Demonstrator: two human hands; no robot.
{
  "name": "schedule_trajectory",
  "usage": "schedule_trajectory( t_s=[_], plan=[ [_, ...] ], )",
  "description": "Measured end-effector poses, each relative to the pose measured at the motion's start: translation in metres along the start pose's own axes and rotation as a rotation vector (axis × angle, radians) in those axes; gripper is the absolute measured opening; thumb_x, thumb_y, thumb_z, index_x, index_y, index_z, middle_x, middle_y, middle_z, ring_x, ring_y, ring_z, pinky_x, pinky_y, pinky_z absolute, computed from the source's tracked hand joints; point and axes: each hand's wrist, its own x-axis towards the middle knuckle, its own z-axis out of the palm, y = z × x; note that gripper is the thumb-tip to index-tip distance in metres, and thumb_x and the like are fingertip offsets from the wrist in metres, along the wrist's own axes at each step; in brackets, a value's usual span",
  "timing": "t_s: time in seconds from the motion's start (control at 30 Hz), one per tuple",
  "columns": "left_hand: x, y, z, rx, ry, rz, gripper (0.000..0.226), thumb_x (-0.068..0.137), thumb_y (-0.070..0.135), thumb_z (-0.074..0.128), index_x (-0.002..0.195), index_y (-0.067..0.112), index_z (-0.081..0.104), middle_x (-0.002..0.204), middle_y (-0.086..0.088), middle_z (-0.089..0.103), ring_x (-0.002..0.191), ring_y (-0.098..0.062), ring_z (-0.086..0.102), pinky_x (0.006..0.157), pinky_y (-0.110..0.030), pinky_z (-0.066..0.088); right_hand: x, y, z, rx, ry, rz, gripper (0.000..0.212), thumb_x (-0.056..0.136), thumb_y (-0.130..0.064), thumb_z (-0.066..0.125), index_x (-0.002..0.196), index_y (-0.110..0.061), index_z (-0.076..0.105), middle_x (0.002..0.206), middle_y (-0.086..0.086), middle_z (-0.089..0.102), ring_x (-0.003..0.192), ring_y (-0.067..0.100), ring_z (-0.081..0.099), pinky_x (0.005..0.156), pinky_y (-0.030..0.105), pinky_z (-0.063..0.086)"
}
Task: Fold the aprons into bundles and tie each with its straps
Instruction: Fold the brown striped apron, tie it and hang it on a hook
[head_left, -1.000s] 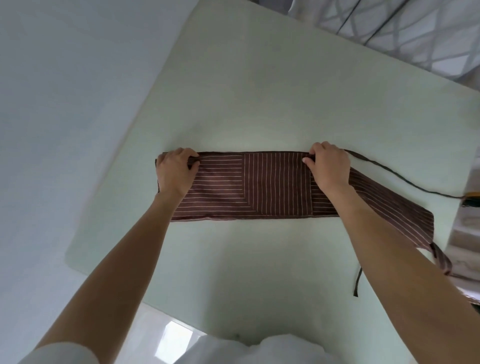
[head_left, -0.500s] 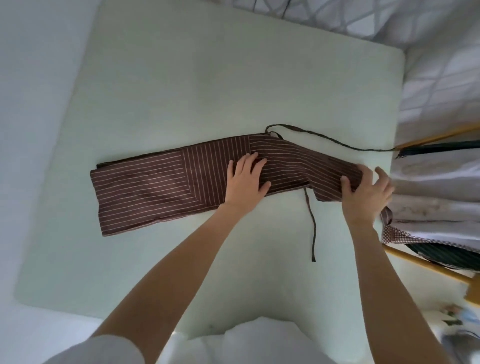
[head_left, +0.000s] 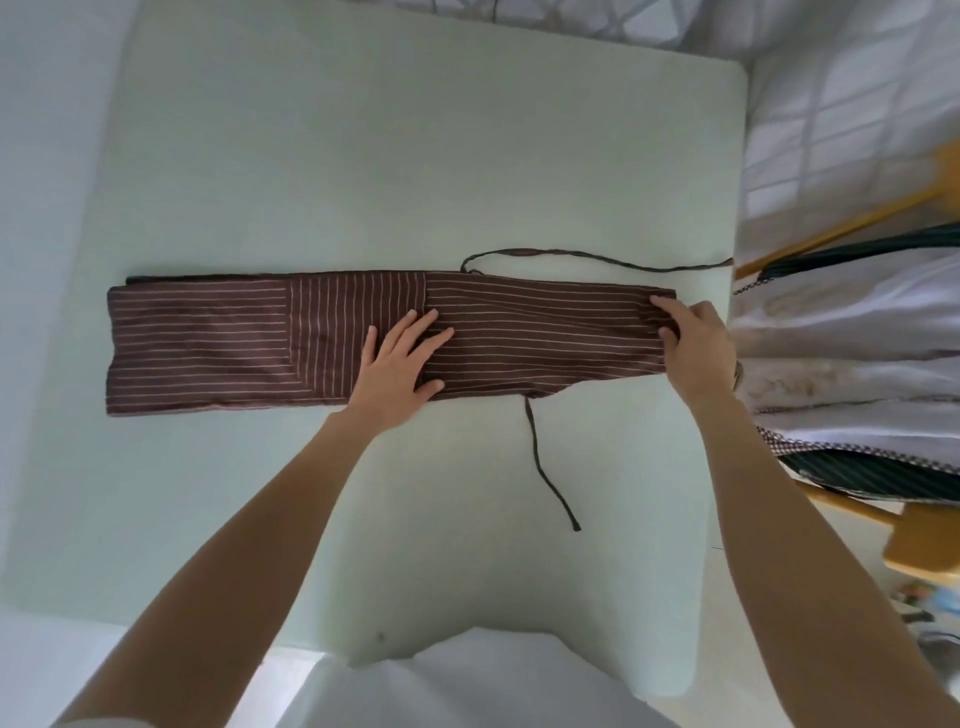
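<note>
**Striped apron lies in a long band, right hand at its end**

Head view: The brown striped apron (head_left: 249, 348) lies folded into a long narrow band on the pale green table (head_left: 363, 156), its long axis running left to right in front of the person. The left hand (head_left: 402, 361) presses flat on the middle of the band, fingers straight and spread. The right hand (head_left: 693, 345) grips the band's right end, fingers curled over the cloth, just beside the table's right edge. One strap (head_left: 597, 257) loops off the far side and trails to that right edge; the other strap (head_left: 545, 467) hangs toward the person from the near edge of the band.

As I judge it, the next fold runs along the long axis, right end carried leftward over the pinned middle; the right hand is the nearer one for it. To the left the band's far end stops short of the table's left edge. More cloths hang on a wooden rack (head_left: 831, 218) just past the right edge.
</note>
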Motion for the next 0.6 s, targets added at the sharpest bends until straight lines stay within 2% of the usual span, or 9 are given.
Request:
schedule_trajectory(
  t_s=[0.13,0.2,0.27,0.37,0.47,0.53,0.6],
  plan=[
    [-0.002,0.001,0.001,0.017,0.025,0.020,0.063,0.089,0.036,0.057,0.145,0.034,0.027,0.156,0.007,0.014,0.144,-0.014,0.002,0.114,-0.052,-0.002,-0.002,-0.003,0.008,-0.178,0.044,0.022,0.043,0.094,-0.018,0.050,0.137,-0.021,0.044,0.129,0.018,0.046,0.117,0.037,0.039,0.098,0.049,0.031],
    [-0.004,0.003,0.002,0.014,0.058,0.020,0.057,0.091,0.039,0.052,0.143,0.034,0.030,0.156,0.006,0.017,0.145,-0.015,0.004,0.114,-0.054,0.000,-0.011,-0.015,0.007,-0.124,0.156,-0.054,0.038,0.093,-0.019,0.049,0.131,-0.016,0.051,0.129,0.017,0.049,0.118,0.037,0.042,0.098,0.049,0.032],
    [-0.004,0.010,0.001,0.011,0.059,-0.002,0.053,0.093,0.044,0.047,0.143,0.036,0.031,0.156,0.006,0.017,0.145,-0.019,0.002,0.112,-0.057,-0.001,-0.025,-0.040,0.011,-0.027,0.205,-0.219,0.032,0.094,-0.021,0.046,0.122,-0.013,0.059,0.123,0.014,0.056,0.114,0.033,0.048,0.096,0.046,0.038],
    [-0.003,0.025,0.004,0.068,0.010,-0.029,0.060,0.091,0.053,0.043,0.145,0.038,0.022,0.157,0.006,0.010,0.144,-0.026,-0.004,0.109,-0.060,-0.002,-0.047,-0.087,0.033,0.053,0.017,-0.423,0.039,0.096,-0.027,0.035,0.123,-0.013,0.059,0.127,0.011,0.056,0.122,0.029,0.049,0.103,0.046,0.037],
    [-0.002,0.025,0.010,0.129,0.002,-0.059,0.069,0.089,0.058,0.043,0.147,0.039,0.012,0.157,0.008,0.003,0.144,-0.025,-0.008,0.110,-0.060,-0.005,-0.053,-0.108,0.059,-0.132,-0.230,-0.462,0.057,0.096,-0.045,0.016,0.145,-0.021,0.033,0.153,0.005,0.030,0.142,0.027,0.021,0.115,0.052,0.018],
    [-0.002,0.020,0.013,0.144,0.003,-0.054,0.071,0.088,0.061,0.041,0.147,0.039,0.007,0.157,0.011,-0.001,0.144,-0.022,-0.011,0.110,-0.056,-0.008,-0.039,-0.093,0.065,-0.249,-0.280,-0.455,0.065,0.092,-0.062,0.009,0.149,-0.032,0.011,0.158,-0.002,0.006,0.145,0.025,0.000,0.116,0.055,0.003],
    [-0.002,0.014,0.016,0.149,0.009,-0.031,0.072,0.088,0.063,0.038,0.147,0.038,0.006,0.157,0.011,-0.002,0.144,-0.020,-0.012,0.111,-0.053,-0.010,-0.024,-0.069,0.063,-0.285,-0.277,-0.427,0.070,0.086,-0.072,0.008,0.147,-0.040,0.001,0.156,-0.006,-0.008,0.144,0.026,-0.010,0.114,0.053,-0.006]
  ],
)
